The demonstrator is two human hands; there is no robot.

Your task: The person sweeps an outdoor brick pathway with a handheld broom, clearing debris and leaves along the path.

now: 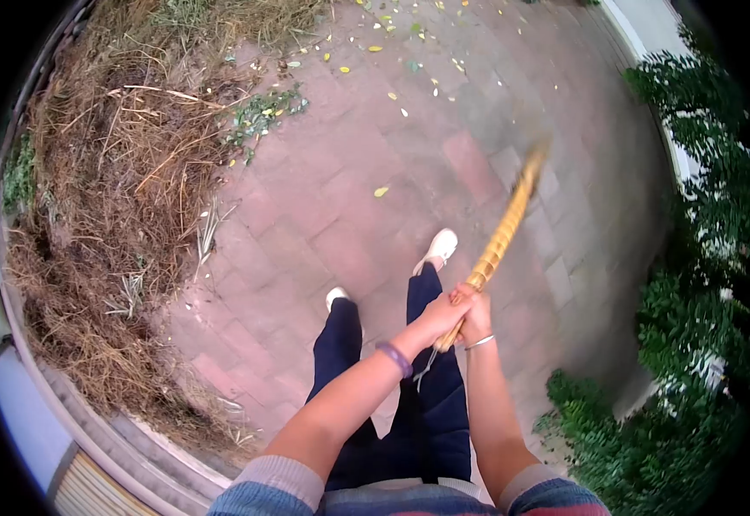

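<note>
Both of my hands grip a yellow straw broom (505,230), bound in rings along its length. My left hand (440,316), below a purple bangle, is closed around it near the butt end. Close against it, my right hand (476,316), with a silver bangle at the wrist, is wrapped round the same handle. A loop of string hangs from the butt. The broom slants away to the upper right over the paving, its far end smeared by motion.
Dry brown straw and cut stalks (125,198) are heaped along the left. Yellow leaves (381,192) are scattered on the reddish paving (332,206). Green bushes (650,447) line the right side. My white shoes (442,246) stand apart on the paving.
</note>
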